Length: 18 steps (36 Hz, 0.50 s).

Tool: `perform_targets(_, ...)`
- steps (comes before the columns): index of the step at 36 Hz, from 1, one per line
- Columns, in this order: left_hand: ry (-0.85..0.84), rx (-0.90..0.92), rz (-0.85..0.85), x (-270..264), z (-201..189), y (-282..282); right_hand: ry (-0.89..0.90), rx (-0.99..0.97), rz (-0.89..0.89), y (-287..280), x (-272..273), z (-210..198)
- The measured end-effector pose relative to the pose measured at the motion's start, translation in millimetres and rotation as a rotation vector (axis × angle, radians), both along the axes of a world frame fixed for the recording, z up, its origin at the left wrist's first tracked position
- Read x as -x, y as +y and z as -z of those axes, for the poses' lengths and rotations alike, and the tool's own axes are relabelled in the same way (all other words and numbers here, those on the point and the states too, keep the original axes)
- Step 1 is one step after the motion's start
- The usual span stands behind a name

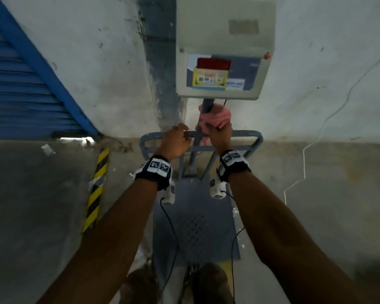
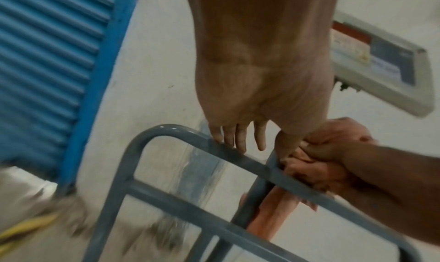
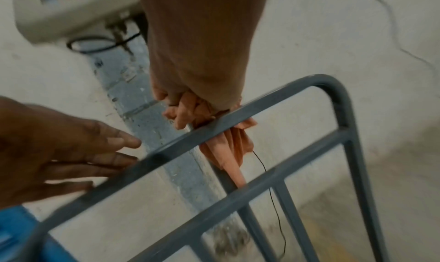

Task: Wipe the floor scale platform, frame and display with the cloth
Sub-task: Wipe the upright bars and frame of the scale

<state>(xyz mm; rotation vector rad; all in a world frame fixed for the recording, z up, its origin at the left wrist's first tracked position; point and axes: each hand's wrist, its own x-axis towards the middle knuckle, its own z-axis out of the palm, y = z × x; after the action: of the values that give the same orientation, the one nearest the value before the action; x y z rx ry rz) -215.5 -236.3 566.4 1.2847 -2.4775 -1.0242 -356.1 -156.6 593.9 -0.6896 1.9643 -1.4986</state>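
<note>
The floor scale has a grey-blue platform point(image 1: 195, 216), a tubular frame point(image 1: 250, 137) and a post point(image 1: 206, 105) that carries the beige display point(image 1: 222, 71). My right hand point(image 1: 219, 132) grips a pink cloth point(image 1: 217, 117) bunched round the post just above the top rail. From the right wrist, the cloth point(image 3: 228, 147) hangs down behind the rail point(image 3: 333, 89). My left hand point(image 1: 176, 141) rests on the top rail left of the post. Seen from the left wrist, its fingers point(image 2: 238, 138) lie fairly straight over the rail point(image 2: 147, 138).
A white wall stands close behind the scale. A blue roller shutter point(image 1: 20, 95) is at the left, with a yellow-black striped kerb point(image 1: 97, 189) on the floor beside the platform. A white cable point(image 1: 305, 161) runs down the wall at the right. My feet point(image 1: 211, 281) are at the platform's near end.
</note>
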Motion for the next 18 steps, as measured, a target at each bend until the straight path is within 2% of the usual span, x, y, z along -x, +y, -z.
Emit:
perform_targets(2, 0.114, -0.203, -0.056, -11.3, -29.5, 18.3, -0.083, -0.025, 0.001, 25.7, -18.0, -19.5)
perform_targets(4, 0.215, -0.304, -0.084, -23.8, -62.3, 39.4, -0.179, -0.031, -0.055, 50.0, -30.6, -18.8)
perform_targets(7, 0.282, -0.268, -0.025, -42.8, -94.4, 69.2, -0.255, -0.06, -0.139, 90.9, -59.4, -44.8)
perform_targets(12, 0.358, -0.153, 0.258, -68.6, -109.3, 112.2, -0.274, 0.037, -0.191, 150.8, -95.5, -106.3)
perform_targets(15, 0.417, -0.178, 0.248, -84.2, -136.8, 141.2, -0.293, 0.038, -0.217, 178.6, -104.2, -116.2)
perform_targets(18, 0.432, -0.231, 0.238, -100.3, -138.5, 167.5, -0.317, 0.014, -0.281, 198.5, -106.6, -126.5)
